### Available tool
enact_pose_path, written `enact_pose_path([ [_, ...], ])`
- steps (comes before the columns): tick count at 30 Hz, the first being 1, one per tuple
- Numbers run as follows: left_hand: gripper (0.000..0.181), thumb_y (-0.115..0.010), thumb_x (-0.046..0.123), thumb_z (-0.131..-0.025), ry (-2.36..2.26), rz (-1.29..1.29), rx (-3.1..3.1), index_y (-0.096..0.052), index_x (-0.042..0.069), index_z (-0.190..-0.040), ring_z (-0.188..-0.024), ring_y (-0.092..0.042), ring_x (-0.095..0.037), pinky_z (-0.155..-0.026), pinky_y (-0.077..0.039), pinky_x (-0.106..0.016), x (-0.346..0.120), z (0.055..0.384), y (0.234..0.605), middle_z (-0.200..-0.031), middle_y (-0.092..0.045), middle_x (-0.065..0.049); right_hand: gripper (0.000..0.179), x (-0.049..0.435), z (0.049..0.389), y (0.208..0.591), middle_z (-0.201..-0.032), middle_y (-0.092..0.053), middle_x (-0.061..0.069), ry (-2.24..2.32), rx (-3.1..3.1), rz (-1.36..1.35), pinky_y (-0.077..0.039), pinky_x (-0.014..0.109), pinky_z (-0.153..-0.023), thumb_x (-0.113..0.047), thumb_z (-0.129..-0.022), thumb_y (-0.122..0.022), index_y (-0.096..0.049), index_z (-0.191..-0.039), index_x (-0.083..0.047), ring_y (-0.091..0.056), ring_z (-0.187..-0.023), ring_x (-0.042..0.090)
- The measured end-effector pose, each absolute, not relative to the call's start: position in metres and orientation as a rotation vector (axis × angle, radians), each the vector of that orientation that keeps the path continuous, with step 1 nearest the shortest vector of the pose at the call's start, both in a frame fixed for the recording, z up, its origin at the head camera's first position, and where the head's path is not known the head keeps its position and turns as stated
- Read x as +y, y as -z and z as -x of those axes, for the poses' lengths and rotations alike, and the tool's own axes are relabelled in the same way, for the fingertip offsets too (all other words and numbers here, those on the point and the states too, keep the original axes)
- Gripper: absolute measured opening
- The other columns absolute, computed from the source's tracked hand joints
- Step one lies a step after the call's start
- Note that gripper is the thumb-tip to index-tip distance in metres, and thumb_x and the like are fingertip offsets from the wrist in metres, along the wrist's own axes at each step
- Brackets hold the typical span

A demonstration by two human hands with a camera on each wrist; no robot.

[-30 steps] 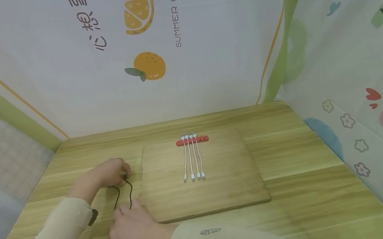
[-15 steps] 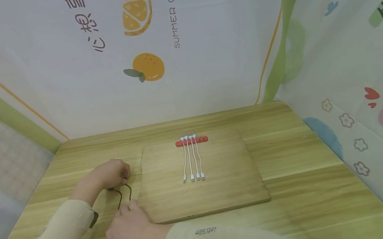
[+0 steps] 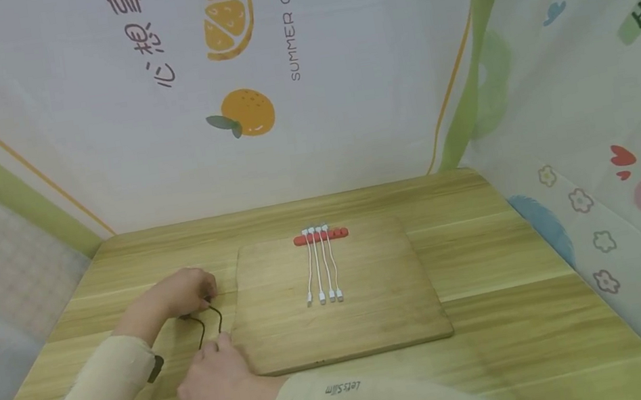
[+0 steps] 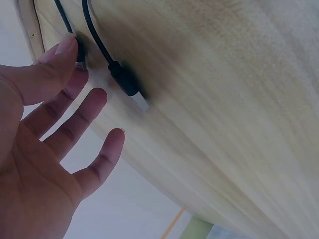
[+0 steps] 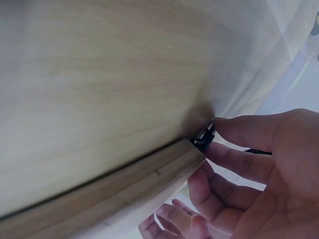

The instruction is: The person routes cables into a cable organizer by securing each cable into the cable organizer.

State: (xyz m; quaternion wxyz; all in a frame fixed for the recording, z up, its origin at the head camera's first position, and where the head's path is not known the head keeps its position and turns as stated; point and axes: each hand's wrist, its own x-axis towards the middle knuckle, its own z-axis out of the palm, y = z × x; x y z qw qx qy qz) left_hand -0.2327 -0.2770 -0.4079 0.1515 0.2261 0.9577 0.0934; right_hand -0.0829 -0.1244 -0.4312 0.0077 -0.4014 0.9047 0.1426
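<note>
My left hand (image 3: pixel 186 292) is left of the wooden board, pinching the plug of a black cable (image 4: pixel 80 51) between thumb and index finger; its other fingers are spread. Beside those fingers, a second black cable's USB plug (image 4: pixel 125 81) with a bare metal end lies on the table. Down at the board's near left corner, my right hand (image 3: pixel 220 385) pinches a small black connector (image 5: pixel 204 137) with thumb and index finger. Black cable strands (image 3: pixel 220 318) run between both hands. How they join is hidden by the fingers.
The wooden board (image 3: pixel 384 300) lies mid-table. Near its far edge sits a red cable holder (image 3: pixel 340 233) with several white cables (image 3: pixel 318 265) in its slots, their plugs toward me. A printed curtain (image 3: pixel 366 84) hangs behind the table (image 3: pixel 527 314).
My right hand has shifted slightly left, then stayed nearly still. The plug in my left hand has sunk lower toward the table, and the cable strands between the hands have bent more.
</note>
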Motion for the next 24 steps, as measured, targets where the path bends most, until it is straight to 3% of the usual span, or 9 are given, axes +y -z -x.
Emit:
enact_pose_path([
  [4, 0.009, -0.077, 0.003, -0.093, -0.264, -0.627, 2.740, -0.074, 0.007, -0.100, -0.088, -0.064, -0.022, -0.079, -0.057, -0.043, -0.2762, 0.2330, 0.4085, -0.097, -0.072, -0.006, 0.017, -0.1243, 0.0818, 0.4308, -0.126, -0.069, -0.014, -0.458, 2.839, 1.268, -0.040, 0.043, -0.114, -0.047, -0.107, -0.059, -0.070, -0.119, -0.051, -0.058, -0.121, 0.014],
  [11, 0.003, -0.073, 0.009, -0.098, -0.290, -0.581, 2.743, -0.071, 0.007, -0.098, -0.083, -0.061, -0.018, -0.075, -0.055, -0.038, -0.2770, 0.2314, 0.4073, -0.094, -0.070, -0.005, 0.015, -0.1251, 0.0818, 0.4304, -0.120, -0.068, -0.019, -0.456, 2.823, 1.281, -0.041, 0.032, -0.095, -0.046, -0.106, -0.060, -0.069, -0.115, -0.054, -0.057, -0.111, 0.008],
  [15, 0.005, -0.072, 0.010, -0.099, -0.315, -0.549, 2.735, -0.069, 0.007, -0.096, -0.080, -0.060, -0.017, -0.072, -0.054, -0.035, -0.2780, 0.2303, 0.4065, -0.092, -0.068, -0.005, 0.015, -0.1260, 0.0816, 0.4297, -0.122, -0.069, -0.019, -0.461, 2.811, 1.286, -0.042, 0.032, -0.099, -0.047, -0.106, -0.060, -0.069, -0.116, -0.055, -0.059, -0.114, 0.009],
  [24, 0.005, -0.068, 0.008, -0.100, -0.322, -0.509, 2.782, -0.066, 0.007, -0.095, -0.075, -0.059, -0.018, -0.064, -0.051, -0.032, -0.2814, 0.2278, 0.4070, -0.091, -0.067, -0.005, 0.011, -0.1256, 0.0827, 0.4298, -0.114, -0.071, -0.019, -0.488, 2.817, 1.333, -0.046, 0.028, -0.087, -0.045, -0.106, -0.061, -0.070, -0.109, -0.051, -0.060, -0.106, 0.008],
])
